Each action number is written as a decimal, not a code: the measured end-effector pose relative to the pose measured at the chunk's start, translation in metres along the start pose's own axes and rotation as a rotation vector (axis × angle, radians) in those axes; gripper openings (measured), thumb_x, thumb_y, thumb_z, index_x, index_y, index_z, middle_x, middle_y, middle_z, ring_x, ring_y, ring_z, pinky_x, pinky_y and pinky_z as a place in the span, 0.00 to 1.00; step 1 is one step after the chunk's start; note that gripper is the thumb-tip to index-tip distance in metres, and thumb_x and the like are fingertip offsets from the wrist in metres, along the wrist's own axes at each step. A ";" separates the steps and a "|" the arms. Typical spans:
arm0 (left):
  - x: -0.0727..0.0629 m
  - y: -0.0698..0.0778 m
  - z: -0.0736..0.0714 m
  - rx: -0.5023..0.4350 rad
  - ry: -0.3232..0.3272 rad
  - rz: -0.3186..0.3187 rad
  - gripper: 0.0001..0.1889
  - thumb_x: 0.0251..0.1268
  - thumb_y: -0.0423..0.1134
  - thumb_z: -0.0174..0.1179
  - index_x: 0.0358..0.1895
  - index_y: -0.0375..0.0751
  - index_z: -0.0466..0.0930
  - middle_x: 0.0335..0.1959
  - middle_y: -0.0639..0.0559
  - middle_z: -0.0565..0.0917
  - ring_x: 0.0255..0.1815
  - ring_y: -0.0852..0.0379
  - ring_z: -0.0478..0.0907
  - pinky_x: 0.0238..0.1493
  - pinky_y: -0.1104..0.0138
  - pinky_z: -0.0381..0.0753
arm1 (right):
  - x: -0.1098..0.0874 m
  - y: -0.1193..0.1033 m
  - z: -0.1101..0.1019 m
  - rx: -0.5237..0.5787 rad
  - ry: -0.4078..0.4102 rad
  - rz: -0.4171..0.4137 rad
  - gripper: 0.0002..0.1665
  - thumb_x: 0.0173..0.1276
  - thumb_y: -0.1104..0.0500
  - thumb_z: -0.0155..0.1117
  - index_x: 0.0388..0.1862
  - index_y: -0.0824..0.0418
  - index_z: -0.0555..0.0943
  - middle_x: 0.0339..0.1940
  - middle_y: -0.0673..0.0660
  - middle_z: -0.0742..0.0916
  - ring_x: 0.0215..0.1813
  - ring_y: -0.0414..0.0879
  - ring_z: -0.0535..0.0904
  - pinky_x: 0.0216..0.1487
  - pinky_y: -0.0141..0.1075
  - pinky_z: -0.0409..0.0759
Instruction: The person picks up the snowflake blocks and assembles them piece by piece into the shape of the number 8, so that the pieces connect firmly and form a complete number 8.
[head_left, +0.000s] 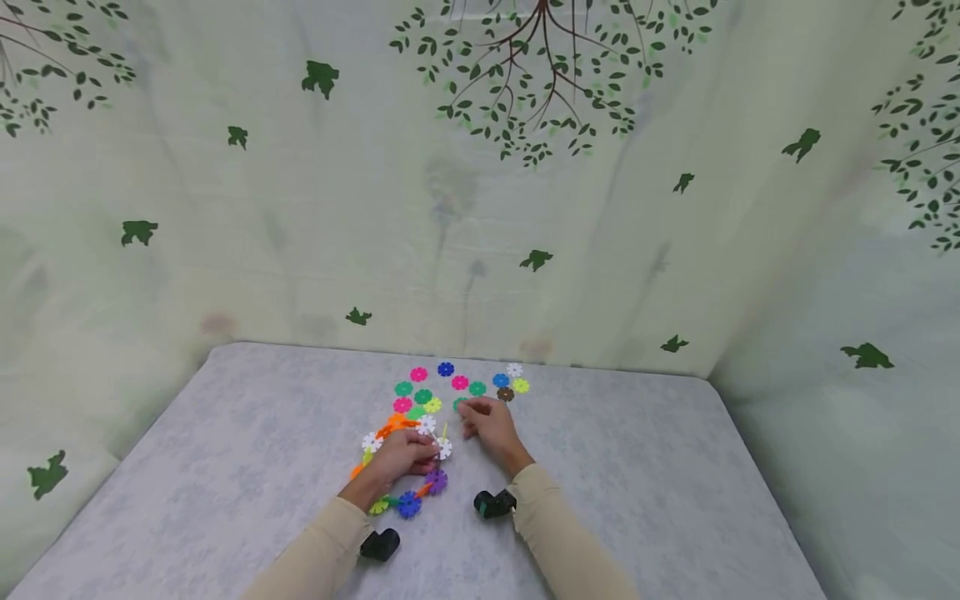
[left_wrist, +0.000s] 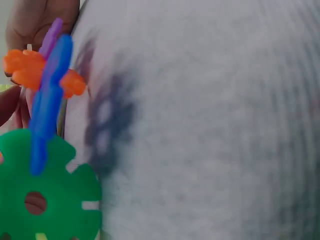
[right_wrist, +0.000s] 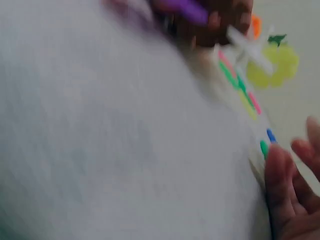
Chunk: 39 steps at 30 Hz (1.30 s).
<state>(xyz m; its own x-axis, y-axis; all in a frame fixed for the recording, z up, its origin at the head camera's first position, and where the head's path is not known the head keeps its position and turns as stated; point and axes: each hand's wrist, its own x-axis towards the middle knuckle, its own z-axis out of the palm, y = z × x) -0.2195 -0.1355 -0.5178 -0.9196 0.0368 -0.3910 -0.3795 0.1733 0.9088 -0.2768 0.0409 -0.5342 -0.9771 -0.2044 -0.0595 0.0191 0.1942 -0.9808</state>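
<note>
My left hand [head_left: 401, 458] pinches a chain of linked plastic snowflake discs beside a white disc [head_left: 445, 449]. A yellow disc [right_wrist: 282, 65] joins the white one at that end. The chain curves round under the hand, with orange pieces [head_left: 397, 424], a purple disc [head_left: 437, 481], a blue disc [head_left: 408, 504] and a green disc [left_wrist: 65, 195] in it. Part of the chain is hidden behind the hand. My right hand [head_left: 489, 425] is just right of the chain's end, fingers apart with nothing between them. A loose green disc [head_left: 458, 403] lies right at its fingertips.
Loose discs lie spread on the grey cloth-covered table [head_left: 637, 483] beyond my hands, among them a pink disc [head_left: 418, 374], a blue disc [head_left: 446, 368] and a brown disc [head_left: 506, 394]. A leaf-patterned curtain [head_left: 465, 208] stands behind the table's far edge.
</note>
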 end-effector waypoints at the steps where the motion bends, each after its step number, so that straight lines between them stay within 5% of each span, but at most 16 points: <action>1: 0.001 0.000 0.000 0.004 -0.001 0.002 0.11 0.66 0.32 0.61 0.46 0.27 0.77 0.32 0.45 0.83 0.28 0.57 0.81 0.35 0.65 0.85 | 0.003 0.000 -0.002 -0.055 0.038 0.010 0.17 0.68 0.57 0.64 0.51 0.66 0.82 0.31 0.55 0.81 0.23 0.42 0.78 0.27 0.32 0.80; 5: 0.002 0.003 0.000 0.008 -0.007 0.020 0.11 0.66 0.33 0.60 0.45 0.28 0.77 0.33 0.45 0.84 0.30 0.56 0.81 0.37 0.63 0.85 | 0.016 -0.003 -0.005 -0.306 0.068 0.043 0.21 0.65 0.56 0.68 0.54 0.64 0.80 0.29 0.53 0.77 0.18 0.41 0.74 0.22 0.30 0.73; 9: 0.004 0.004 0.001 0.004 -0.023 0.033 0.11 0.67 0.35 0.59 0.45 0.28 0.77 0.37 0.44 0.84 0.36 0.54 0.83 0.43 0.61 0.84 | 0.021 -0.010 -0.003 -0.446 0.045 0.069 0.14 0.63 0.57 0.70 0.43 0.63 0.81 0.27 0.53 0.77 0.20 0.42 0.74 0.22 0.30 0.73; 16: 0.003 0.003 0.001 -0.087 -0.049 0.044 0.12 0.69 0.34 0.57 0.47 0.27 0.73 0.39 0.41 0.85 0.40 0.49 0.85 0.45 0.60 0.84 | 0.023 -0.011 -0.001 -0.479 0.073 0.077 0.18 0.62 0.59 0.70 0.48 0.63 0.78 0.29 0.54 0.77 0.17 0.43 0.74 0.22 0.32 0.72; 21: 0.003 0.003 0.001 -0.069 -0.043 0.087 0.09 0.69 0.34 0.57 0.43 0.29 0.74 0.37 0.42 0.86 0.39 0.50 0.84 0.45 0.60 0.84 | 0.027 -0.011 0.002 -0.531 0.054 0.086 0.11 0.63 0.57 0.69 0.39 0.61 0.78 0.28 0.53 0.78 0.18 0.42 0.73 0.20 0.32 0.72; 25: 0.003 0.003 0.002 -0.068 -0.041 0.117 0.09 0.69 0.34 0.57 0.43 0.29 0.74 0.37 0.41 0.86 0.39 0.50 0.84 0.46 0.60 0.84 | 0.026 -0.011 0.001 -0.391 0.053 0.065 0.10 0.61 0.63 0.70 0.36 0.62 0.76 0.28 0.53 0.78 0.20 0.43 0.73 0.18 0.33 0.74; 32: 0.003 0.005 0.003 -0.052 -0.021 0.115 0.08 0.69 0.33 0.57 0.43 0.30 0.74 0.37 0.41 0.86 0.38 0.50 0.84 0.44 0.61 0.84 | 0.019 -0.017 -0.009 0.095 0.003 0.009 0.08 0.65 0.68 0.64 0.42 0.70 0.79 0.24 0.56 0.83 0.21 0.42 0.76 0.23 0.33 0.80; 39: 0.001 0.007 0.002 -0.015 -0.023 0.140 0.07 0.69 0.32 0.57 0.43 0.31 0.73 0.36 0.41 0.86 0.37 0.50 0.85 0.44 0.61 0.84 | 0.010 -0.038 -0.012 0.154 -0.008 -0.127 0.10 0.64 0.67 0.66 0.43 0.72 0.81 0.27 0.54 0.84 0.24 0.40 0.78 0.27 0.33 0.82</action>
<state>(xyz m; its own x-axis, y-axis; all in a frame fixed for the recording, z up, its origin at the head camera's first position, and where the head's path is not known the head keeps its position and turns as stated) -0.2230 -0.1327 -0.5118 -0.9612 0.0817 -0.2635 -0.2495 0.1502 0.9567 -0.2895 0.0428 -0.4956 -0.9719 -0.2261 0.0657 -0.0714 0.0172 -0.9973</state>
